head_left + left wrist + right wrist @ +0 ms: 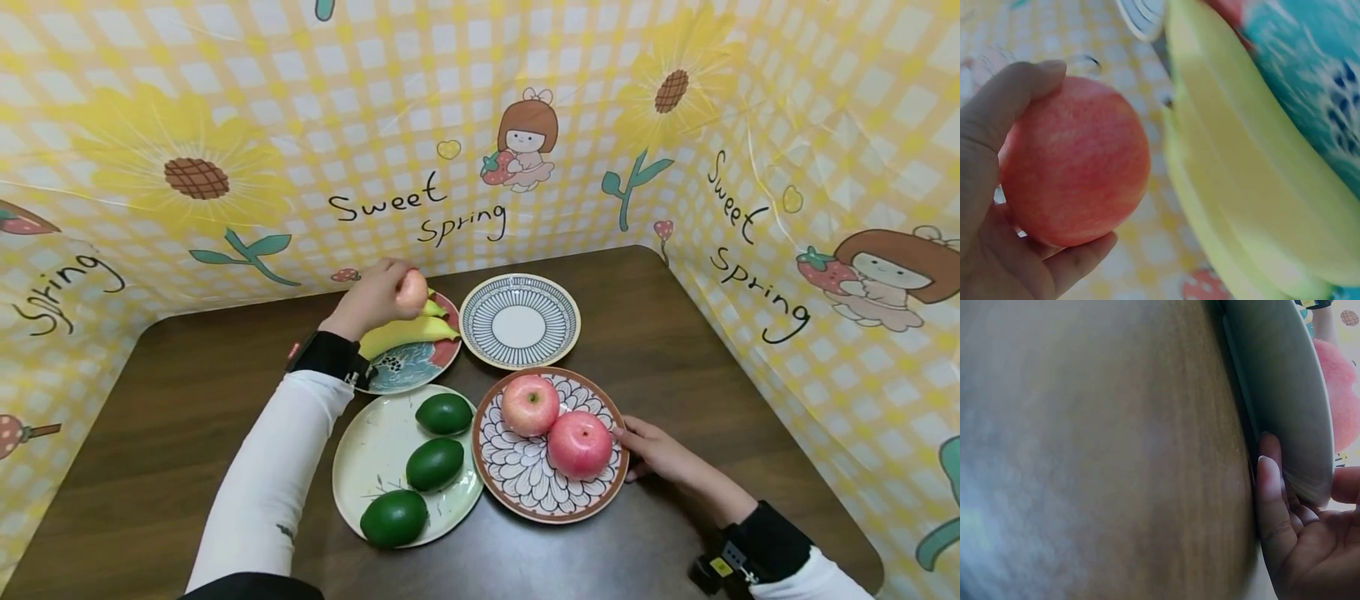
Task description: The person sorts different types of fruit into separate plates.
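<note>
My left hand (367, 302) grips a pinkish-red apple (1079, 162), thumb on one side and fingers curled round the other. In the head view, it is raised over the far side of a plate with a blue and red pattern (412, 371), which bears yellow bananas (408, 335). My right hand (660, 454) pinches the rim of a brown-edged plate with black petal patterns (517, 479). Its thumb lies at the top edge, with fingers beneath the pale underside (1285, 387). Two apples, one farther (530, 405) and one nearer (581, 446), rest on that plate.
A pale green plate (360, 467) at the near left holds three dark green oval fruits (435, 464). Behind the apple plate stands a bare plate with blue radiating lines (519, 327). The plates sit close together on a brown wooden table (682, 342), bordered by yellow checked cloth (285, 142).
</note>
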Demonstrator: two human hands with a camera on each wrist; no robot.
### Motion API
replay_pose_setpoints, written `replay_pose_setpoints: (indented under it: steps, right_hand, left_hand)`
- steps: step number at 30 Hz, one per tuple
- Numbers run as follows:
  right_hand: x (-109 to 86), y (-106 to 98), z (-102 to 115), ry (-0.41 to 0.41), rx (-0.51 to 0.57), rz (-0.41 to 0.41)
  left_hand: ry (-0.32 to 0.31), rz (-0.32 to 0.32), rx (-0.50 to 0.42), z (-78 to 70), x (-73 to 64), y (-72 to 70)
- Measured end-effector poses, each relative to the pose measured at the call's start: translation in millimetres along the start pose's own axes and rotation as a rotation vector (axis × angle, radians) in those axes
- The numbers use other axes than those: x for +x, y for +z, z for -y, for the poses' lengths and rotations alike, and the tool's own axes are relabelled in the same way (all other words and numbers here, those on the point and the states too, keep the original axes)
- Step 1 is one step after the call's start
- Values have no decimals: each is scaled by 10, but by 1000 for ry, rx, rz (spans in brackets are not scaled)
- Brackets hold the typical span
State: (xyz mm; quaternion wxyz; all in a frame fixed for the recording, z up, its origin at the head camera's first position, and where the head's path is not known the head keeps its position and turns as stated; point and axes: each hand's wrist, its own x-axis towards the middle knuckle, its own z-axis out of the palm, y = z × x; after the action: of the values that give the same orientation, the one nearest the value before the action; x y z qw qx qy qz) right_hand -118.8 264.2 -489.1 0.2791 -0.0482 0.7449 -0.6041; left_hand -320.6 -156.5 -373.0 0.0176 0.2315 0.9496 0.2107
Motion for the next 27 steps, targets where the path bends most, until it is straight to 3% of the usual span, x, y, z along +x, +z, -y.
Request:
replay_pose_setpoints:
  steps: [3,9,12,16,22,27]
  right_hand:
    - [0,12,-10,16,4,-3]
    - [-5,4,14,36,-21,-7]
    - [4,0,32,38,-22,-14]
    - [16,8,45,30,-9,-15]
    - [6,10,38,41,-8,-9]
    - [4,-3,36,42,-23,-10]
  left_hand:
    - [75,17,-16,-202,-42,34]
    - [295,41,-84,-736,-178,151]
    - [380,125,-130,-996,-316,235]
    - [457,230,-118,-1274,-541,333]
    - [604,290,-40,-1514,-846,486]
    - [706,346,-10,-1597,-965,656]
